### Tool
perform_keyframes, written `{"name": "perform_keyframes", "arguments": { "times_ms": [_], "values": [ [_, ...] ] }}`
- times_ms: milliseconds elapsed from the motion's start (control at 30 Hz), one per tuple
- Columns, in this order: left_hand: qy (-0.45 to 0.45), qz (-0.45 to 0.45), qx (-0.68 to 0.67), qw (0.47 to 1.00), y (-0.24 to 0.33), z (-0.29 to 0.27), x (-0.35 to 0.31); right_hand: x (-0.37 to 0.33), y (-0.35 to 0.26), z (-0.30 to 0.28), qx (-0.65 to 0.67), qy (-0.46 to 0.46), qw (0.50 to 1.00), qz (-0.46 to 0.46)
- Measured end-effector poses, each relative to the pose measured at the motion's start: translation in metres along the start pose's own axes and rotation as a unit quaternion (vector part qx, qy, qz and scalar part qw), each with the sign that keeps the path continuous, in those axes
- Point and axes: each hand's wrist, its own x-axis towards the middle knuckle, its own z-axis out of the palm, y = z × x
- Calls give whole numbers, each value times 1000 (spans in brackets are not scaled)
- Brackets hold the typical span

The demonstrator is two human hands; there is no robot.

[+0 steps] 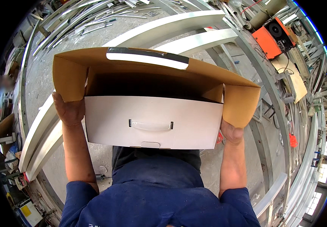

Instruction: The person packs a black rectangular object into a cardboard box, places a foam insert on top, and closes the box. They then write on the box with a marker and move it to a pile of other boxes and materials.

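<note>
Between my two hands is a cardboard box point(154, 113), white outside and brown inside, with its lid and side flaps raised. A clear plastic carrying handle point(151, 125) crosses its near white face. My left hand point(70, 109) grips the left end just below the side flap, thumb up along the flap's edge. On the opposite end, my right hand point(232, 132) holds the box under the right flap, its fingers partly hidden behind the cardboard. The inside of the box is dark, so its contents cannot be made out.
Curved pale metal beams point(167, 28) arc behind the box and down the left side. An orange and black machine point(275, 38) stands at the far right. Many metal strips point(95, 22) lie on the concrete floor at the back left.
</note>
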Motion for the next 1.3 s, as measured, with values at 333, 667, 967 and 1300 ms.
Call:
{"name": "perform_keyframes", "arguments": {
  "times_ms": [333,667,967,1300],
  "values": [
    [-17,-8,-13,1000,2,1,3,-13,-16,-3,407,69,908,79],
    [-4,-13,5,1000,5,9,3,21,-80,21,94,25,986,137],
    [22,2,49,999,7,15,2,34,-120,32,-24,24,979,200],
    [12,-4,32,999,5,15,2,28,-121,59,-55,52,982,175]
  ]
}}
